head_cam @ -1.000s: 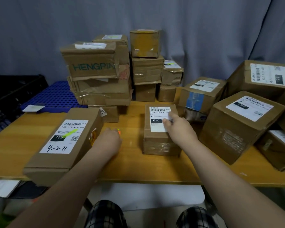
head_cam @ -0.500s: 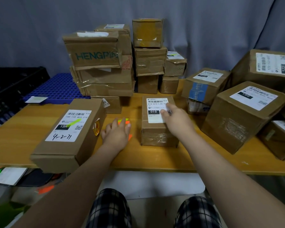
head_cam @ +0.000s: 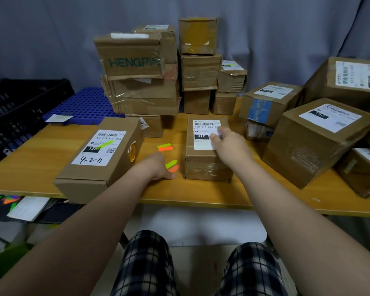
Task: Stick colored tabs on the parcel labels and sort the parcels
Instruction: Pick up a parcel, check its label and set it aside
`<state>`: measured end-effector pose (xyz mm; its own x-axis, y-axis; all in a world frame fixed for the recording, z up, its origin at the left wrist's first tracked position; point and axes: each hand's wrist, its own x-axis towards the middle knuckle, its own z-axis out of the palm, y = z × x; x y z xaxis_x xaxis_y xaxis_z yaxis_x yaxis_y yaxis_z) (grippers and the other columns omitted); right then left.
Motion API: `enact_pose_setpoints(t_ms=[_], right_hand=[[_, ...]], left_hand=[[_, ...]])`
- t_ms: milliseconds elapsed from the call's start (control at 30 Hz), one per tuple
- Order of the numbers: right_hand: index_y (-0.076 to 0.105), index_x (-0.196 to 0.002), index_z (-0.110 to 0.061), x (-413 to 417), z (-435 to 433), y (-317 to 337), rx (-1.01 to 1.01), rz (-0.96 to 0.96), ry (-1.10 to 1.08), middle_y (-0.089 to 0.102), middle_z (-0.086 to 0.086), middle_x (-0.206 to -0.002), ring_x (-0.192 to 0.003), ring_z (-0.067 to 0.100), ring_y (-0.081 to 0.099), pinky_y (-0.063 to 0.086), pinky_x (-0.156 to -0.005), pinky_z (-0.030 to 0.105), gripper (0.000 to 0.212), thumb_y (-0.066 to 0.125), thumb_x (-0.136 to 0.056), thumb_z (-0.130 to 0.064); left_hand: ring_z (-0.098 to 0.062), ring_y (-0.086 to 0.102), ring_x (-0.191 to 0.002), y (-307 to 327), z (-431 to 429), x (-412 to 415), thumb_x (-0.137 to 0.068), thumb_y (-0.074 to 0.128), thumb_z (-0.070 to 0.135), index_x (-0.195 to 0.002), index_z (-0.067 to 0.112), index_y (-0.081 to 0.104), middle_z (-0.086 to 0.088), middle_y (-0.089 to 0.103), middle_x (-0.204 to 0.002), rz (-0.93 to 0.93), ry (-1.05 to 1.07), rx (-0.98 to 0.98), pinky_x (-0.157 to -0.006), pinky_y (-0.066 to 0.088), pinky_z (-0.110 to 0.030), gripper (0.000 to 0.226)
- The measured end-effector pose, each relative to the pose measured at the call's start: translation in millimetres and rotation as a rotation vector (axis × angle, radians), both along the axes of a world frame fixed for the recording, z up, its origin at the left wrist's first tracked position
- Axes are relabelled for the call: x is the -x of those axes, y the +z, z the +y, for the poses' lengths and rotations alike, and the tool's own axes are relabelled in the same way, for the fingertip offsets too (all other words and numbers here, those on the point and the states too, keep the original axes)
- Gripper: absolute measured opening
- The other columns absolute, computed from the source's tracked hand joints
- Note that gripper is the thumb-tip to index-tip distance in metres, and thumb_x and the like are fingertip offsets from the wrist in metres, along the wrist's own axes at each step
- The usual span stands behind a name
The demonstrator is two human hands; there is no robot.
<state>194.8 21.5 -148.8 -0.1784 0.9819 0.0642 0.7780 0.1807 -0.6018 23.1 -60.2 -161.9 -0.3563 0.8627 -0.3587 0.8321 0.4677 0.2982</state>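
A small brown parcel point(head_cam: 205, 167) with an "010" label point(head_cam: 201, 144) stands mid-table. My right hand point(head_cam: 231, 146) rests on that label, its index finger stretched out and its fingertips touching the paper. Left of it, my left hand point(head_cam: 157, 167) lies on the table with curled fingers. A green and an orange tab point(head_cam: 172, 166) stick out at its fingertips; whether it pinches them is hidden. A second green and orange tab pair point(head_cam: 165, 147) lies farther back. At left, the "15H" parcel point(head_cam: 94, 180) carries a green tab point(head_cam: 106, 144) on its label.
Taped boxes point(head_cam: 141, 92) are stacked at the back of the wooden table point(head_cam: 41, 159). More labelled parcels point(head_cam: 320, 146) crowd the right side. A blue pallet point(head_cam: 83, 103) and a black crate point(head_cam: 15, 107) stand at left. Colored tabs point(head_cam: 2, 199) lie below the table edge.
My left hand has drawn back toward me and curled its fingers, uncovering the far tab pair. My right hand stays on the 010 label.
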Motion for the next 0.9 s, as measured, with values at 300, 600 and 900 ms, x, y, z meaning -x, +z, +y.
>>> enact_pose_setpoints(t_ms=[300,600,900], right_hand=[[0.044,-0.142,-0.022,-9,-9,17,-0.344,-0.149,0.129,0.040,0.006,-0.144,-0.131,0.025,0.035,0.033,-0.104,0.036,0.047,0.046,-0.098,-0.038],[0.067,-0.117,-0.007,6,14,15,-0.650,0.311,0.385,0.057,0.010,-0.106,-0.097,0.007,0.049,0.041,-0.082,0.007,0.028,0.064,-0.089,-0.010],[0.061,-0.124,-0.004,15,21,14,-0.551,0.319,0.330,0.052,0.009,-0.123,-0.107,-0.002,0.038,0.030,-0.088,-0.004,0.032,0.058,-0.093,-0.008]], left_hand=[[-0.010,0.054,-0.068,31,6,-3,-0.096,0.055,0.025,-0.111,0.009,0.060,-0.004,0.060,-0.082,-0.675,0.176,-0.690,-0.060,0.047,-0.019,0.022],[-0.015,0.068,-0.099,39,33,-40,-0.097,0.051,0.013,-0.110,0.014,0.066,-0.006,0.071,-0.106,-1.163,0.069,-0.683,-0.085,0.055,-0.025,0.020],[-0.023,0.063,-0.110,36,55,-40,-0.098,0.050,0.019,-0.105,0.014,0.067,-0.012,0.068,-0.112,-1.287,0.154,-0.713,-0.103,0.046,-0.039,0.019]])
